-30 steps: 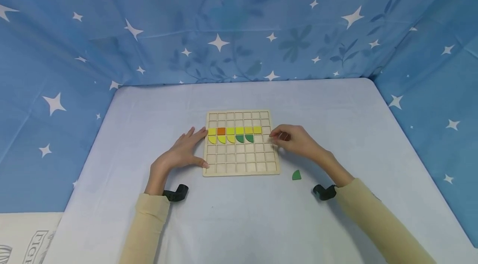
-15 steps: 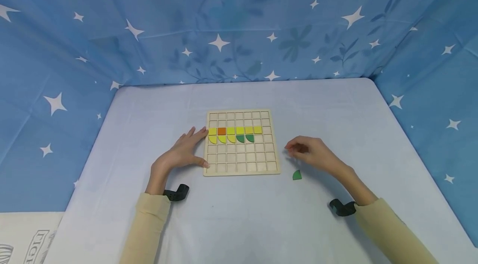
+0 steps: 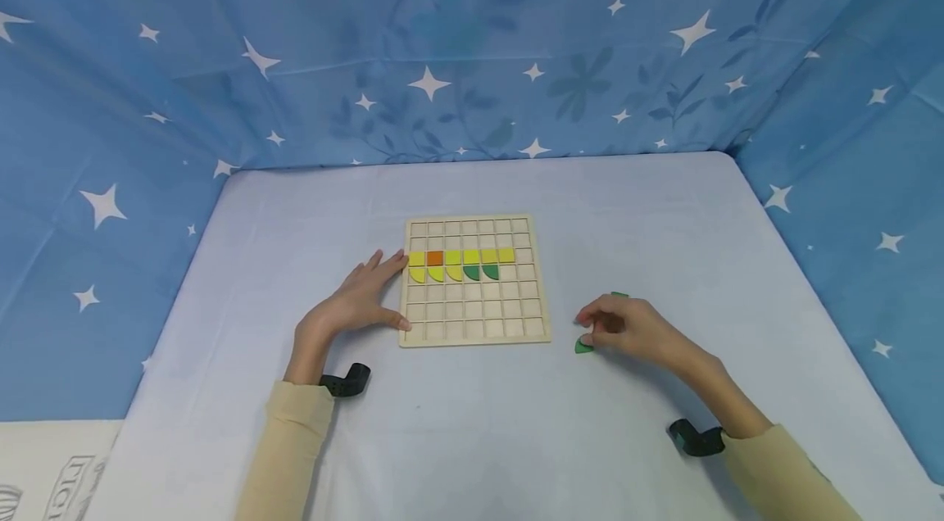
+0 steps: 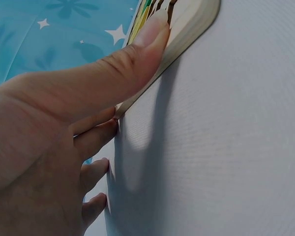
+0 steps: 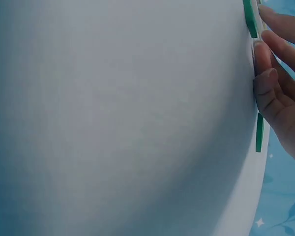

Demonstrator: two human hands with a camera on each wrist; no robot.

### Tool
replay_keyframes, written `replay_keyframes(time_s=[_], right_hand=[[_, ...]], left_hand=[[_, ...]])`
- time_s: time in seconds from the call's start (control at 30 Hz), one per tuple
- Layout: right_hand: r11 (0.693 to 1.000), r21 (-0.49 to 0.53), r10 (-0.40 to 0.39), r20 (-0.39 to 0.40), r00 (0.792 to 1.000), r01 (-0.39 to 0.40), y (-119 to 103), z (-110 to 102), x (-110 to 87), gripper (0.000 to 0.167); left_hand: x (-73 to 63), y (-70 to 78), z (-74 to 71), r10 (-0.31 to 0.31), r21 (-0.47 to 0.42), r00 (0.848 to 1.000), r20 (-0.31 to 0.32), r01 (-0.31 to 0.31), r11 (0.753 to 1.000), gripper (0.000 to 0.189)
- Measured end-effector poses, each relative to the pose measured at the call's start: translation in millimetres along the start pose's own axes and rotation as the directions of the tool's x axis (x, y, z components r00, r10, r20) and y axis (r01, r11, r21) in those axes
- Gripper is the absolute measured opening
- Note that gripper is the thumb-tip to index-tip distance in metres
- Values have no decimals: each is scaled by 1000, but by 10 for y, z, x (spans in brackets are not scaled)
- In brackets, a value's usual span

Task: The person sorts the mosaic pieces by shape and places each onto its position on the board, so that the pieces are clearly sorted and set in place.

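My left hand [image 3: 357, 292] rests at the left edge of a pale wooden grid board [image 3: 475, 332]. Its thumb [image 4: 150, 37] lies on the board's near corner, with the other fingers spread along the side. Low over the table, my right hand [image 3: 627, 328] has bent fingers, the thumb and forefinger apart. The thumb tip overlaps a green quarter-circle tile [image 3: 583, 347] on the table; part of that tile is hidden. In the right wrist view, a green tile [image 5: 250, 19] lies by the fingertips. Another green tile [image 3: 620, 293] shows behind the hand, mostly covered.
On the board sits a row of yellow square tiles [image 3: 471, 256] with one orange square [image 3: 435, 258]. Below it run yellow quarter-circles [image 3: 417, 274] and green quarter-circles [image 3: 490, 271]. A white cloth [image 3: 472, 439] covers the table, and a blue star-printed curtain [image 3: 472, 38] surrounds it.
My right hand has moved from the board's right edge down and right to the loose green tile. Another green tile has come into view behind it. My left hand has stayed in place.
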State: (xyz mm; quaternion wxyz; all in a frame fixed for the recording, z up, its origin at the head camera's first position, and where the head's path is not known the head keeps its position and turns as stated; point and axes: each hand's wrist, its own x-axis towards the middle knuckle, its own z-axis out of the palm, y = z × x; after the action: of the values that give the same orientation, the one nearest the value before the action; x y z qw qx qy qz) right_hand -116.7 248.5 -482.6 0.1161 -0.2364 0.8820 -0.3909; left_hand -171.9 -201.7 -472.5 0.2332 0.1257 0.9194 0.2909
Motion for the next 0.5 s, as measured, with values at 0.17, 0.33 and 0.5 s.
replay_keyframes(time_s=[0.17,0.33,0.5], right_hand=[[992,-44,-114,14,993,114,-17,28,-12,27],[992,-78,-96,67,993,101,-25,18,-19,22],[992,-104,-58,99,993,68,-34,-5,-21,22]], left_hand=[[-16,-18,-8,2,-9,1000,-4,-2,1000,115],[-17,-19,-2,19,-12,1000,-3,-19,1000,114],[-11,-10,5,10,-13,1000,-2,-10,1000,115]])
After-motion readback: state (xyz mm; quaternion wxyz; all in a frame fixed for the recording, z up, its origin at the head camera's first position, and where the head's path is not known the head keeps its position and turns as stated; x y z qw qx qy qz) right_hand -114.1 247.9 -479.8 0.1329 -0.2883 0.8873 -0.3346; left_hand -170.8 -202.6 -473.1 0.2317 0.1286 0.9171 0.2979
